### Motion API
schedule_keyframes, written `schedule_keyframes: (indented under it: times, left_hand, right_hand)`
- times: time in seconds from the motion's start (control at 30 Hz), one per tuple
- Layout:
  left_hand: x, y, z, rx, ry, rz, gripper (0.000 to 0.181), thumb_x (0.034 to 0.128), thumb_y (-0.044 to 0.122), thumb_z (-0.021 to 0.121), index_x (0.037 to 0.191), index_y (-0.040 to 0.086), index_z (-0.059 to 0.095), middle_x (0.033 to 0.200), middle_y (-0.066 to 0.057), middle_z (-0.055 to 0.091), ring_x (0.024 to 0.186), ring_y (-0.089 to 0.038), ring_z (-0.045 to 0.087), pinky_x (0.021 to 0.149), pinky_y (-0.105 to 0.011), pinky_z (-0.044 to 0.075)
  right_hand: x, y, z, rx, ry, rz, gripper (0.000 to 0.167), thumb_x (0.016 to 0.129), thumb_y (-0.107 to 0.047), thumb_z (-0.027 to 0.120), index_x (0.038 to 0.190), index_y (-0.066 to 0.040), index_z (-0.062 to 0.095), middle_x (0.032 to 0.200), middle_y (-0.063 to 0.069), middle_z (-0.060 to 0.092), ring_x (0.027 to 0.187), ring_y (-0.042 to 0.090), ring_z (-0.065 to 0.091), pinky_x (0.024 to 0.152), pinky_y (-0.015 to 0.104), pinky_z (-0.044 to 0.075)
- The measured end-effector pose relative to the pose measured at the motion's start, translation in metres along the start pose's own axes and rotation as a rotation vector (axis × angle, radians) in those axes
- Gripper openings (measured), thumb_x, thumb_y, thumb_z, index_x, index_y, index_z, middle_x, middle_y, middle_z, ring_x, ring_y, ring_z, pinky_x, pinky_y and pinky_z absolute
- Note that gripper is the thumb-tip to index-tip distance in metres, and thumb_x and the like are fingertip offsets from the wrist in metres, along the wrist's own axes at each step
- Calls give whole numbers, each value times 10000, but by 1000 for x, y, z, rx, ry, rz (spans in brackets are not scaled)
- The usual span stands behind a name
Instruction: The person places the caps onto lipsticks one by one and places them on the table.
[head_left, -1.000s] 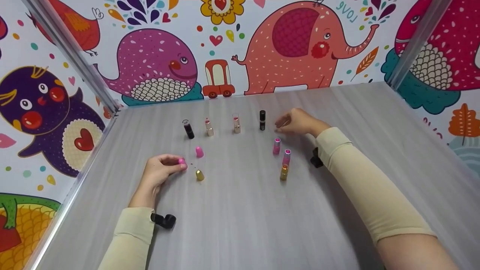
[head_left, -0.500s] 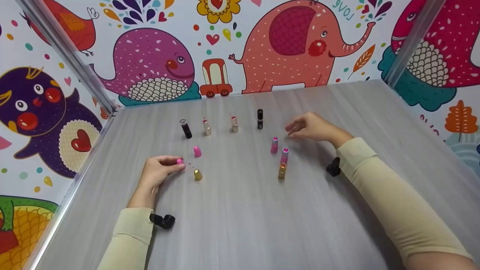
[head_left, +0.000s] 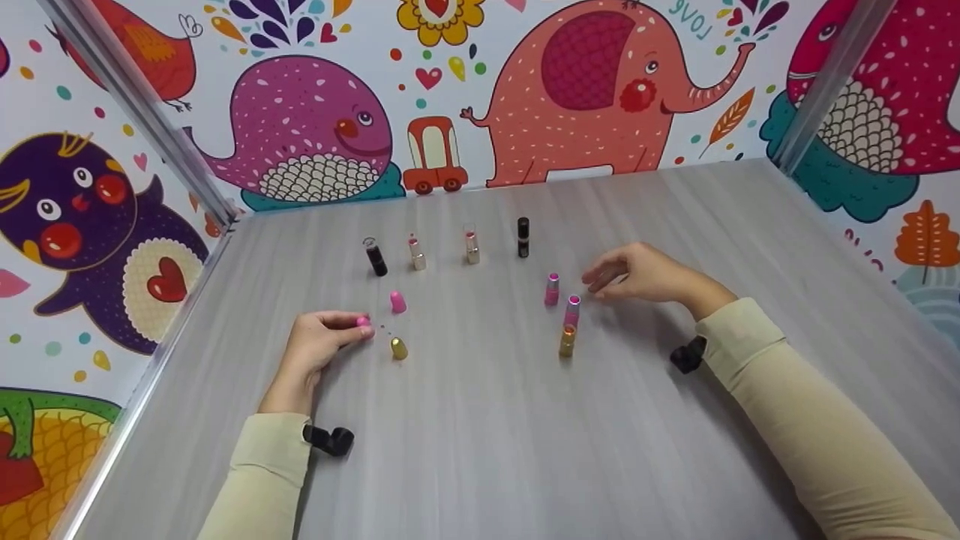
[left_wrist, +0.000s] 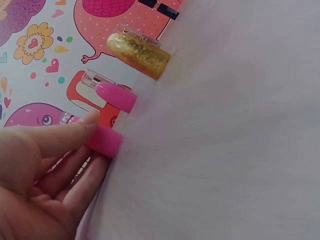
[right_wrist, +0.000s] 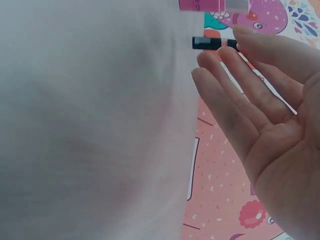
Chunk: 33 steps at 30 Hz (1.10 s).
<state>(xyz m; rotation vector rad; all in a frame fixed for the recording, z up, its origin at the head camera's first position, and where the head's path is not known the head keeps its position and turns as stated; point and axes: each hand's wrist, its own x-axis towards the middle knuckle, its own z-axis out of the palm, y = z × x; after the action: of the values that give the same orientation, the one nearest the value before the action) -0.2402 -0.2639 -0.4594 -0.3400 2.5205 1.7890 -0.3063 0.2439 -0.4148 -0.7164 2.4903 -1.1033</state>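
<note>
My left hand (head_left: 319, 346) pinches a pink lipstick cap (left_wrist: 107, 141) between thumb and fingers; the cap stands on the table. Beside it are a second pink cap (head_left: 397, 302) and a glittery gold cap (head_left: 398, 349), both upright. My right hand (head_left: 641, 277) holds nothing, its fingers loosely bent in the air just right of the uncapped lipsticks. Nearest to it are a pink lipstick (head_left: 552, 290) and another pink lipstick (head_left: 573, 306), with a gold lipstick (head_left: 567, 342) in front. The right wrist view shows the palm and fingers apart from any object.
Across the back stand a black tube with a clear top (head_left: 376, 259), two pale gold lipsticks (head_left: 417, 255) and a black lipstick tube (head_left: 523, 237). Cartoon-printed walls (head_left: 585, 97) enclose the grey table (head_left: 480, 435) at the back and sides.
My right hand has moved right and toward me, away from the black tube, to beside the pink lipsticks. My left hand keeps its pinch on the pink cap in the same place.
</note>
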Motion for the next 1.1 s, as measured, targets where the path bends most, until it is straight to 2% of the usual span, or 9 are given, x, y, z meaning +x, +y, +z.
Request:
schedule_keyframes:
  times: [0.2,0.4,0.57,0.73,1.1]
  left_hand:
    - [4,0,3,-2,-13,-3,297,849,81,918,1109,-7,807,995,-14,796,964,-106,671,794,-176,559]
    - [5,-1,0,-27,-8,-3,311,852,54,908,1128,-35,794,965,-4,795,905,-80,692,778,-179,571]
    - [5,-1,-2,-33,-3,-1,308,855,45,903,1130,-37,793,951,9,794,890,-72,691,770,-184,570]
    - [4,1,-3,-21,-8,3,296,859,75,908,1121,-15,801,973,0,795,911,-83,687,777,-186,564]
    - [2,0,-2,6,-10,-7,298,838,71,923,1103,2,806,974,-7,799,943,-106,677,803,-175,539]
  right_hand:
    - [-7,1,11,11,4,-11,310,918,-23,824,1222,-4,770,1173,154,782,1070,262,761,977,403,609]
    - [-1,-3,27,-10,9,-10,312,888,-51,867,1184,-7,779,1097,129,794,1042,268,751,963,422,614]
    - [7,-6,38,-24,50,-9,301,872,-67,885,1151,-8,789,1056,98,793,1012,244,746,861,302,617]
    - [10,-6,43,-23,64,-30,216,873,-73,888,1071,-36,808,978,56,794,942,193,736,753,202,572]
    - [4,0,53,-10,106,-34,155,856,-69,898,982,-47,809,908,22,784,866,139,712,722,197,561]
